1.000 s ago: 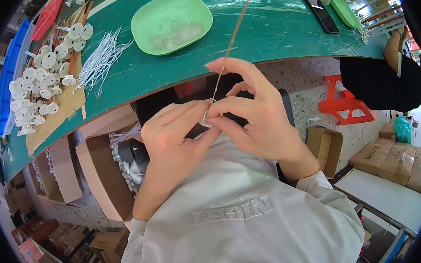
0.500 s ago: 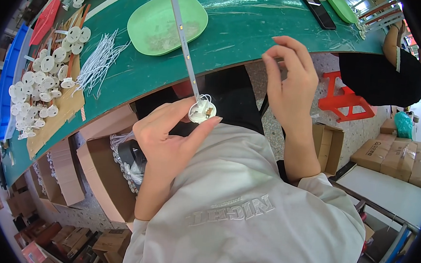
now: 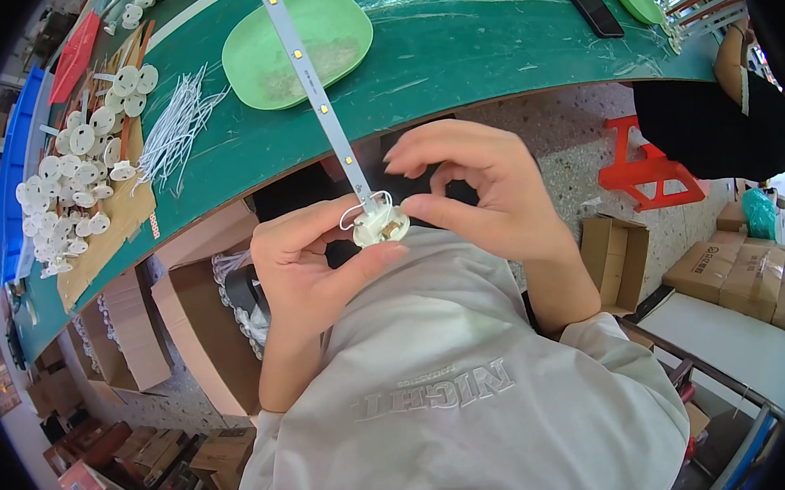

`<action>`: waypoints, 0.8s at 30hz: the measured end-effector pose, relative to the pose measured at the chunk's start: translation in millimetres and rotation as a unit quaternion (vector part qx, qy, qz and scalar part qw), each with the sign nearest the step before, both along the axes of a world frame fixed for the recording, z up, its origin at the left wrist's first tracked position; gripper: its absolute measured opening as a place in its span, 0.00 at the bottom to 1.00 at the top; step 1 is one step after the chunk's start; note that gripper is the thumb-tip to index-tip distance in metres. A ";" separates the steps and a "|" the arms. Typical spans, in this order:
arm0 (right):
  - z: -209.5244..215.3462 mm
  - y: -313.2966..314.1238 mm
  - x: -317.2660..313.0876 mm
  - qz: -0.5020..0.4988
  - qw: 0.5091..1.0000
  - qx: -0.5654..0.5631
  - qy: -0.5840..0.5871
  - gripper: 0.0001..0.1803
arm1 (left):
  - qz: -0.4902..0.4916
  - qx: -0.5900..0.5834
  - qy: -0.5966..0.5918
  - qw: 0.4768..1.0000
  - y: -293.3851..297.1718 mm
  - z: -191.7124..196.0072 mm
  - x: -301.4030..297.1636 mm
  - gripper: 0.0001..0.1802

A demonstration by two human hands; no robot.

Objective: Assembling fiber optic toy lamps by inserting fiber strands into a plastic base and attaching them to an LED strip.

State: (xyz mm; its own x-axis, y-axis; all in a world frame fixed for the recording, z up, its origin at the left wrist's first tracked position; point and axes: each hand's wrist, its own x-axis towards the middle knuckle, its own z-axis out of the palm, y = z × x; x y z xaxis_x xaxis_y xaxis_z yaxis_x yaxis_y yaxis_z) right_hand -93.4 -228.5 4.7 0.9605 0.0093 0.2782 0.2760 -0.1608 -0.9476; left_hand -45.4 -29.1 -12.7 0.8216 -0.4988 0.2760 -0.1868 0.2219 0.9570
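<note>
My left hand (image 3: pixel 296 261) pinches a small round white end cap (image 3: pixel 377 230) between thumb and fingers. From the cap, a narrow LED strip (image 3: pixel 310 80) with yellow chips runs up and left over the bench. Thin white wires loop beside the cap at the strip's lower end, and a small brass-coloured part shows inside it. Close on the right, my right hand (image 3: pixel 500 198) is curved with thumb and forefinger apart. Its thumb tip is by the cap's rim; I cannot tell whether they touch. Nothing shows between its fingers.
On the green bench (image 3: pixel 461 49) are a light-green tray (image 3: pixel 242 57), a bundle of white wires (image 3: pixel 177 130), many white caps (image 3: pixel 81 141) and a phone (image 3: pixel 593 9). Open cardboard boxes (image 3: pixel 200 332) stand below. Right, a person in black (image 3: pixel 710 131) is near a red stool (image 3: pixel 648 172).
My right hand has come down and left to the end cap. The cap has tilted and shifted slightly down, and the strip leans further left.
</note>
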 end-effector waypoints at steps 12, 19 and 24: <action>-16.7 -9.6 8.1 -0.114 0.978 0.172 -0.023 0.03 | -0.030 0.042 -0.008 0.999 -1.1 -3.0 3.9 0.20; 9.2 -43.0 -12.6 0.071 0.929 0.339 -0.131 0.04 | 0.119 0.177 -0.174 0.961 -1.7 -11.4 9.4 0.18; 18.9 -71.5 -29.0 0.189 0.871 0.417 -0.179 0.07 | 0.116 0.190 -0.166 0.961 6.9 -9.1 14.3 0.21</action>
State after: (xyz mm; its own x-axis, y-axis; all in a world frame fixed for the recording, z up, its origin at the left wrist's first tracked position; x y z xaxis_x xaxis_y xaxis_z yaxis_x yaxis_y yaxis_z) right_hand -122.4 -300.0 23.6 0.7835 -0.0431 0.6199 0.4617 0.7081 -0.5342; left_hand -31.0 -22.2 -21.9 0.8210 -0.4301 0.3754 -0.4976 -0.2166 0.8399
